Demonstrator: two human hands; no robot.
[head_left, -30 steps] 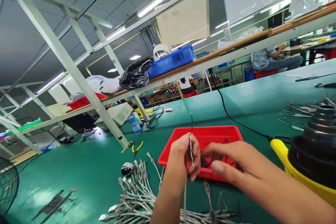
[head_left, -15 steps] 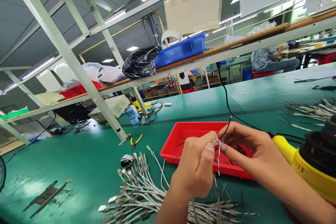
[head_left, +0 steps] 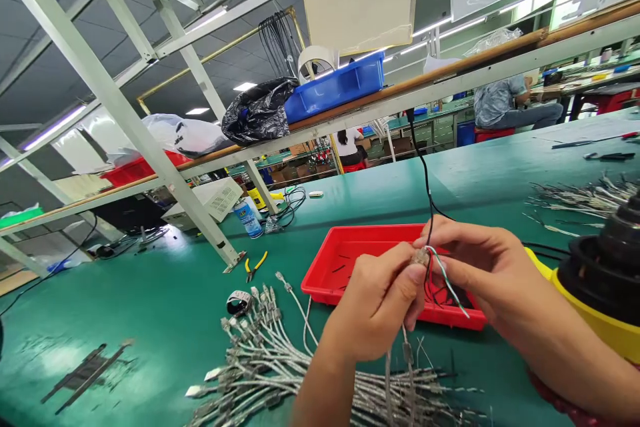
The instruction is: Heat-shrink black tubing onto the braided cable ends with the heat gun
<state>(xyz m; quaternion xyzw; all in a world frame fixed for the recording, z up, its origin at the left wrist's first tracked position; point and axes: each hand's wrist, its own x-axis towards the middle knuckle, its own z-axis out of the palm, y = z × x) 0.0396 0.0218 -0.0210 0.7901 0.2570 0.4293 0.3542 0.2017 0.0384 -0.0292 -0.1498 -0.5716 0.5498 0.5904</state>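
Over the red tray [head_left: 320, 283], my left hand [head_left: 375, 303] is closed on the stripped end of a grey cable [head_left: 419, 257], pinched between thumb and fingers. Thin white, green and black wires [head_left: 450, 287] fan out of that end and hang down to the right. My right hand [head_left: 480, 260] is closed too, its thumb and forefinger pinching right beside the wires, apparently on a thin black strand; the fingers partly hide the grip. Below my hands lies a large bundle of grey cables [head_left: 280, 360] with plugs on their ends.
Short black pieces lie in the tray. Yellow-handled pliers [head_left: 256, 267] and a wristwatch [head_left: 239, 303] are left of it. A yellow-and-black tool [head_left: 600, 280] stands by my right forearm. More stripped cables [head_left: 590, 197] lie far right, and a black cord [head_left: 423, 160] hangs from the shelf.
The loose wires have swung from hanging straight down to slanting right. My hands have shifted slightly right, and the cable end shows more between my fingers. The camera view has moved a little.
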